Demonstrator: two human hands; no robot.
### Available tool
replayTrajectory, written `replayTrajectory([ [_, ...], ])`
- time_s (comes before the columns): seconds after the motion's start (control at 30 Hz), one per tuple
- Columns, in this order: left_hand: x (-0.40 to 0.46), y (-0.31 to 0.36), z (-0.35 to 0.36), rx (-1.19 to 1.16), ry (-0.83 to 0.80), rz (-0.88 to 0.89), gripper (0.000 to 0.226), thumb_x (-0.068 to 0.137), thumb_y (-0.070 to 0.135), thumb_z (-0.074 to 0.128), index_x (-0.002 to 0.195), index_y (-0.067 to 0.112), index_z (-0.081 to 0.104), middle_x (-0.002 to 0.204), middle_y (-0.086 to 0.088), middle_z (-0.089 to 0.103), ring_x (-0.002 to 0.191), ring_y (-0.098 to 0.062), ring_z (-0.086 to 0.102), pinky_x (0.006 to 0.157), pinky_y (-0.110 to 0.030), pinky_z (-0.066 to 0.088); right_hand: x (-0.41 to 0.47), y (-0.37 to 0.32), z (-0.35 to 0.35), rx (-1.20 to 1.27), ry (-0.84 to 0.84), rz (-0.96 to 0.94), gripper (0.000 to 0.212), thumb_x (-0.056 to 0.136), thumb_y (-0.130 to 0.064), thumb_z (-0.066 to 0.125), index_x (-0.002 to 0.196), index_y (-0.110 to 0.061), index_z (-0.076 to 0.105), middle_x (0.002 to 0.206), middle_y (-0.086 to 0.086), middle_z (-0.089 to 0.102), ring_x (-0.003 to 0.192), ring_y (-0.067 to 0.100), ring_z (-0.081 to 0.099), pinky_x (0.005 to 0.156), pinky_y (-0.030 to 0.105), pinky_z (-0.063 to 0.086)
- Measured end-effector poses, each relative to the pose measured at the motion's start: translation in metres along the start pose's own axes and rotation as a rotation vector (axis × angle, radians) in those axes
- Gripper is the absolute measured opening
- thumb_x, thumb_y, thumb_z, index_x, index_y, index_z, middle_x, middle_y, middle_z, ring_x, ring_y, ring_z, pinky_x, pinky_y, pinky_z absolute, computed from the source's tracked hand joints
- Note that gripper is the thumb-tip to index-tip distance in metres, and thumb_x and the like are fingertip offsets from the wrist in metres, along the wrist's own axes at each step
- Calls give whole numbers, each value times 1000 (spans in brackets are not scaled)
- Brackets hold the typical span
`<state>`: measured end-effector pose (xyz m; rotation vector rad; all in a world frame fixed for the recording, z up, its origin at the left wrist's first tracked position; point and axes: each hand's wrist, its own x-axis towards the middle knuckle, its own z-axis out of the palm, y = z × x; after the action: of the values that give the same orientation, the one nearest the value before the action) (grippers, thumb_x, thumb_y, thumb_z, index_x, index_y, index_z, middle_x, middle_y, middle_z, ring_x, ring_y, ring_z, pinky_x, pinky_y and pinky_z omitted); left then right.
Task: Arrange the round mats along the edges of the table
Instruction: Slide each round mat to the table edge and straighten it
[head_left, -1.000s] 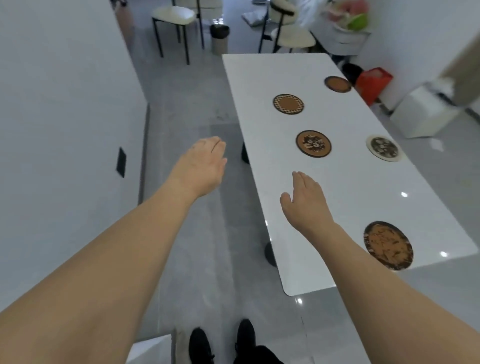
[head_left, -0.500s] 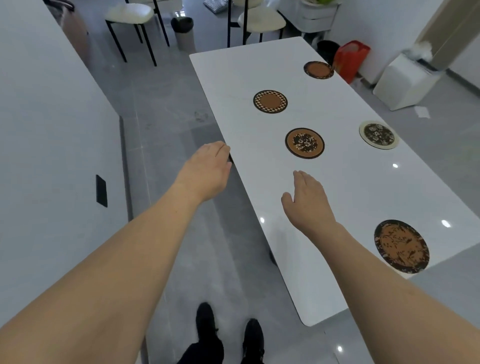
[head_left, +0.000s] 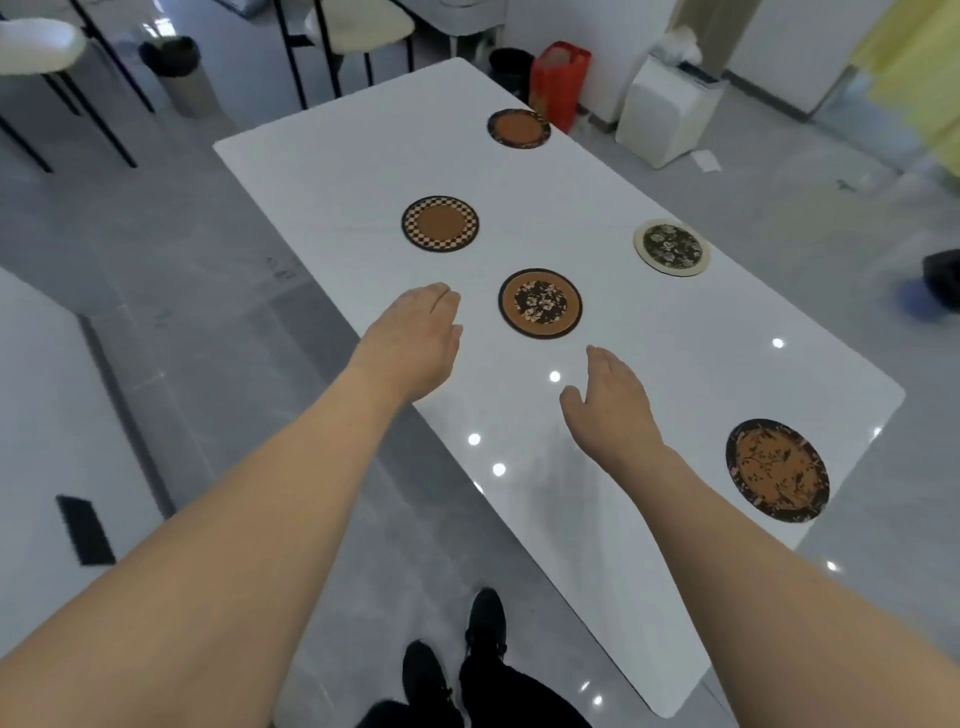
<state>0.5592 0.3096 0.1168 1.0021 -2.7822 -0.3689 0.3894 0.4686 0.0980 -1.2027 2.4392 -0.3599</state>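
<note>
Several round mats lie on the long white table (head_left: 363, 171). A brown mat with a dark flowered centre (head_left: 540, 304) sits mid-table, and a checker-rimmed brown mat (head_left: 440, 224) lies beyond it to the left. By the right edge are a cream-rimmed dark mat (head_left: 671, 247), a plain brown mat (head_left: 519, 128) far back, and a large dark-rimmed brown mat (head_left: 776, 470) near the front. My left hand (head_left: 415, 338) hovers open over the table's left edge, just left of the flowered mat. My right hand (head_left: 610, 405) hovers open just below that mat. Neither hand holds anything.
Black-legged chairs (head_left: 358, 26) and a bin (head_left: 176, 67) stand past the table's far end. A red bag (head_left: 561, 78) and a white box (head_left: 667, 109) sit on the floor at the far right. A white wall (head_left: 41, 441) runs along my left.
I have stepped closer to the table. Both hands have moved forward over it, the left one from above the floor to the table's left edge near the flowered mat.
</note>
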Motion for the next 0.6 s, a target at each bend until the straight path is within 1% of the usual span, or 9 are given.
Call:
replayTrajectory([
  [0.13,35,-19,12,17,-53,61,45,99,22,40,139,1,39,145,-15,41,133,-31,38,112,-38,30,32,-3,9,50,10,80,61,95,-22,40,149,-2,20,157,13,24,144,26,22,116,33,15],
  [0.27,70,-51,17,23,-117,119,44,99,21,41,137,0,41,143,-16,43,130,-32,40,110,-37,30,57,-16,22,126,-12,175,61,96,-24,40,150,-5,18,158,11,21,145,24,20,116,33,15],
  [0.4,120,-80,20,24,-150,233,40,97,18,43,131,-3,47,134,-20,51,122,-36,48,103,-42,38,85,-30,30,327,37,373,61,96,-25,39,151,-10,17,158,8,20,144,24,22,114,36,21],
  [0.5,154,-93,26,49,-165,283,35,94,18,45,118,-5,55,119,-22,58,104,-39,56,89,-46,45,109,-34,36,511,90,478,60,95,-25,40,150,-13,20,156,8,26,139,25,32,108,37,30],
  [0.6,176,-100,39,49,-180,314,33,94,16,48,118,-5,56,119,-21,58,101,-38,56,86,-45,46,137,-30,41,609,145,542,59,94,-27,42,149,-13,25,151,9,33,134,26,39,103,37,35],
])
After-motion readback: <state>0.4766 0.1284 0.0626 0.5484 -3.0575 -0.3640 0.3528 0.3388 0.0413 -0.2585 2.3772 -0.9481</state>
